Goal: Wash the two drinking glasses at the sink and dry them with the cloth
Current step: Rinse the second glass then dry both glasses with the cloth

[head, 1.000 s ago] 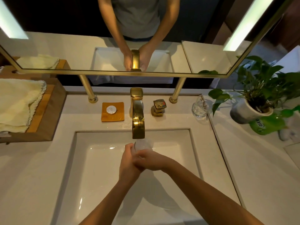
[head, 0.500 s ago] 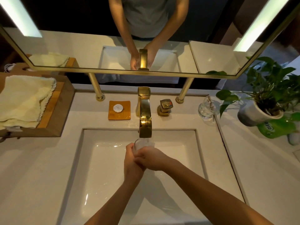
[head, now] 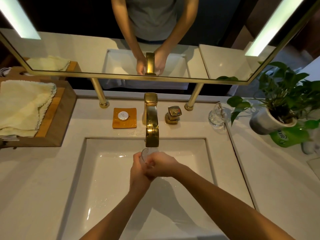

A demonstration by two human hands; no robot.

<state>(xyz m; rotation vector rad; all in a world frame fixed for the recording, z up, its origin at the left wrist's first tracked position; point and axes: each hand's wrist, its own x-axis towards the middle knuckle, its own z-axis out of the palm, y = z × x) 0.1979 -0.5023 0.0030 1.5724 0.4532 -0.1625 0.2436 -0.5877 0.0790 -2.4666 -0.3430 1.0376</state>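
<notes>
1. Two bare hands meet over the white rectangular sink basin [head: 110, 179]: the left hand [head: 138, 170] and the right hand [head: 161, 166] hold one clear drinking glass [head: 146, 154] between them.
2. The left fingers [head: 136, 155] curl round the glass's left side. The right fingers [head: 150, 161] curl over its near side and overlap the left hand. Both sets are clamped on the glass.
3. The glass's rim shows just beyond the fingers, directly under the spout of the gold faucet [head: 152, 129]. Whether water is running cannot be told.
4. A second clear drinking glass [head: 217, 116] stands upright on the pale counter [head: 34, 179], well to the right of the fingers and beyond them, just beside a leafy green plant in a grey pot [head: 280, 104].
5. A folded pale yellow cloth [head: 22, 108] lies on a wooden tray [head: 57, 118], far to the left of the fingers and beyond them.
6. Beyond the fingers, an orange square soap dish [head: 124, 125] sits left of the faucet and a gold square tap handle [head: 174, 114] sits right of it.
</notes>
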